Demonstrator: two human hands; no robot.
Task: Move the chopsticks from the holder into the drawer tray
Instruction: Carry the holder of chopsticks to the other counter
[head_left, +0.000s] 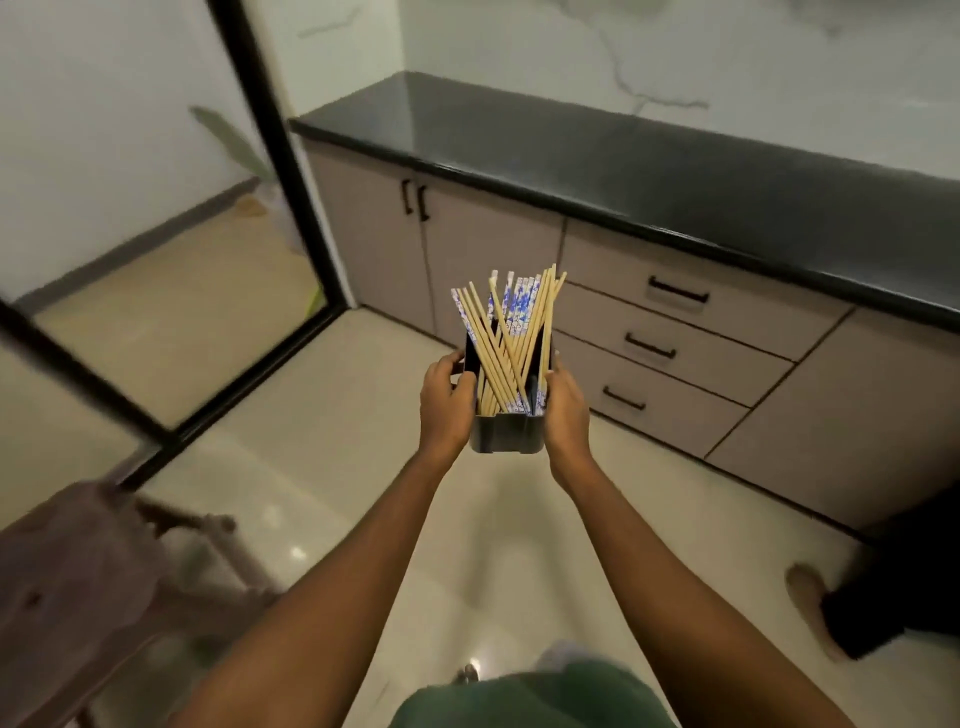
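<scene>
Black holder (506, 436) gripped in mid-air above the tiled floor (363, 415), left hand (447, 402) and right hand (566, 410) curled round opposite sides. Wooden and blue-patterned chopsticks (511, 338) leaning inside. Beyond, three closed drawers (675, 358) under a dark countertop (675, 171).

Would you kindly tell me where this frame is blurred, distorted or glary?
Head view: chopsticks and holder, gripped by the left hand and right hand, are sharpest; the wooden furniture at lower left is motion-blurred; the wide lens bends the countertop; glints on the floor.
</scene>
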